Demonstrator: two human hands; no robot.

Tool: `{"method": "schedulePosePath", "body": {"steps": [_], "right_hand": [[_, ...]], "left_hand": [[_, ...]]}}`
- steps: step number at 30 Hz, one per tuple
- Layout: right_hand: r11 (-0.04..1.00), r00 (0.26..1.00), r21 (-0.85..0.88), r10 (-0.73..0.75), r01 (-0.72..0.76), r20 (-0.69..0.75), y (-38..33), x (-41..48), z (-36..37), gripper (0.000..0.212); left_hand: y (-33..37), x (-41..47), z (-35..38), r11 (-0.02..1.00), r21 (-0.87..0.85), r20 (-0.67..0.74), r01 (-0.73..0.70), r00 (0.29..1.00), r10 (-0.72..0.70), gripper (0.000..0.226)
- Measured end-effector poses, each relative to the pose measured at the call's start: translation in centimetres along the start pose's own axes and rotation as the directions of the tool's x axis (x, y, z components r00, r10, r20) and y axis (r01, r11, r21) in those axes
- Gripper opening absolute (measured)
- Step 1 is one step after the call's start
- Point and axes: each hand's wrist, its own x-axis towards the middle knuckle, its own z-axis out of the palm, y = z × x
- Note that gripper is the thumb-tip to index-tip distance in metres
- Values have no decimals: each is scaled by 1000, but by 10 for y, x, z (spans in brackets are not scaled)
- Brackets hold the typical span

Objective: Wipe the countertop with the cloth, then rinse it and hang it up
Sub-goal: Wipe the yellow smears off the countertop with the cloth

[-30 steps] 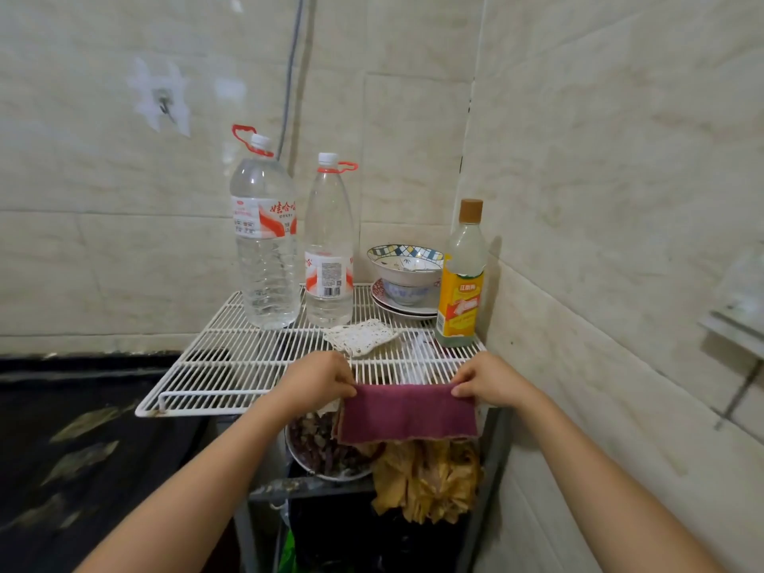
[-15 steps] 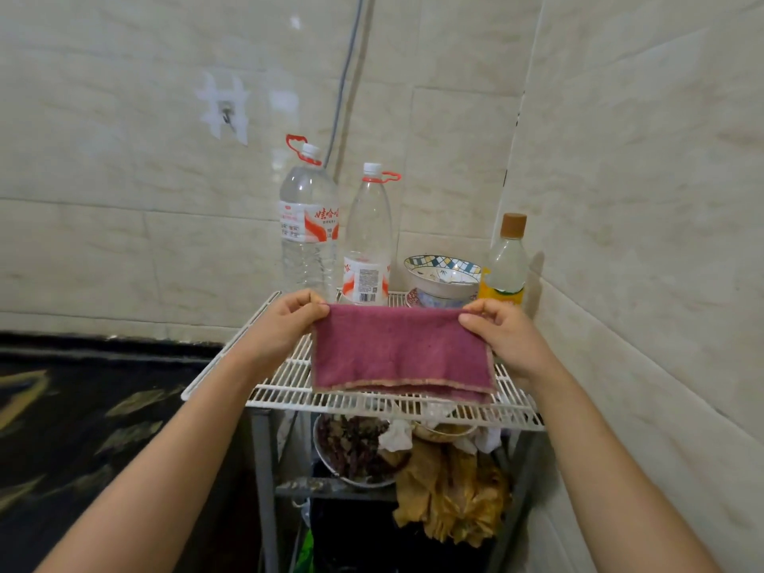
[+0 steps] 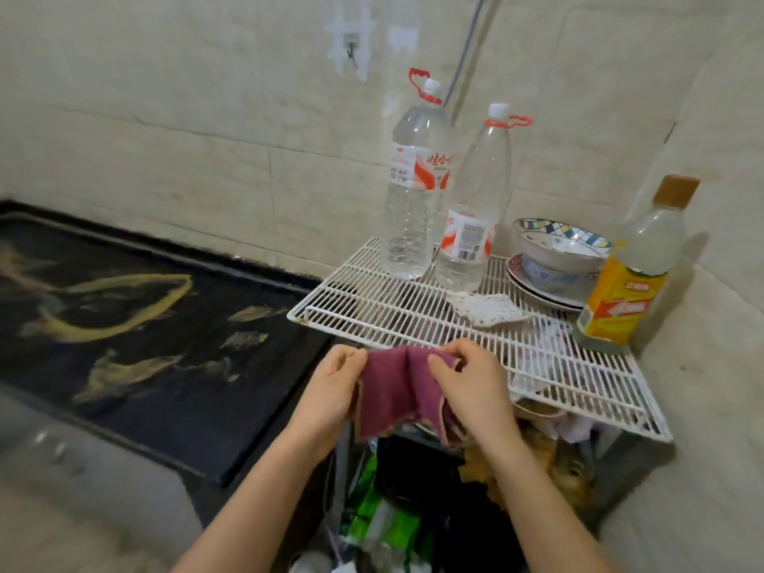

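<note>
A magenta cloth (image 3: 395, 392) hangs folded between both hands, just in front of the near left corner of a white wire rack (image 3: 397, 316). My left hand (image 3: 335, 386) pinches its upper left edge. My right hand (image 3: 467, 382) pinches the upper right part, thumb over the fold. The cloth's lower edge dangles free below the rack's level. To the left lies the dark countertop (image 3: 136, 324) with gold fish patterns. A small hook (image 3: 351, 51) is stuck on the tiled wall above.
On the rack stand two clear water bottles (image 3: 417, 192) (image 3: 475, 217), stacked bowls on a plate (image 3: 558, 254), a yellow-labelled bottle (image 3: 632, 279) and a white crocheted mat (image 3: 490, 310). Bags and clutter (image 3: 413, 514) fill the space below. The tiled wall closes the right side.
The cloth was held spread flat over the rack's front; now the hands have come together, folding it, and moved off the rack's left front corner. The view turned left toward the countertop.
</note>
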Motion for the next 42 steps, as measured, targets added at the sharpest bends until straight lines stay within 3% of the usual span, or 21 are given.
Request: {"method": "schedulePosePath", "body": {"steps": [4, 7, 10, 13, 15, 19, 22, 27, 30, 33, 36, 39, 42], "right_hand": [[989, 968, 72, -143, 131, 205, -15, -29, 56, 12], [969, 902, 237, -168, 76, 398, -23, -49, 89, 27], [951, 794, 307, -208, 29, 571, -33, -64, 113, 26], [930, 638, 359, -227, -83, 736, -46, -73, 138, 40], [940, 584, 342, -266, -20, 767, -55, -79, 158, 40], [934, 582, 276, -356, 225, 731, -75, -99, 211, 34], [943, 633, 314, -313, 115, 708, -97, -124, 252, 35], [867, 742, 446, -146, -223, 655, -126, -150, 316, 35], [717, 795, 517, 87, -468, 600, -131, -154, 339, 22], [492, 738, 555, 370, -671, 564, -119, -145, 355, 19], [299, 662, 610, 514, -734, 545, -97, -129, 361, 19], [262, 616, 596, 584, -759, 528, -70, -115, 359, 20], [233, 607, 628, 631, -742, 483, -43, -92, 357, 22]], "left_hand": [[-26, -31, -23, 995, -90, -112, 39, 992, -49, 16], [-32, -50, -52, 936, -348, -175, 45, 978, -113, 28], [-38, -66, -87, 872, -489, -234, 11, 962, -143, 28], [-42, -83, -119, 817, -575, -271, -51, 954, -131, 39], [-42, -92, -141, 767, -640, -258, -46, 953, -159, 41], [-33, -103, -191, 596, -800, -236, -65, 948, -213, 67], [-29, -108, -235, 547, -836, -208, -41, 947, -246, 78], [-27, -108, -303, 567, -822, -108, 56, 962, -250, 90], [-29, -104, -328, 611, -775, -45, 162, 950, -309, 91], [-37, -95, -345, 682, -690, -38, 242, 929, -368, 79], [-49, -86, -364, 768, -592, -112, 246, 918, -380, 53], [-69, -79, -379, 872, -396, -247, 287, 882, -402, 36], [-85, -70, -390, 936, -92, -374, 340, 859, -349, 22]]}}
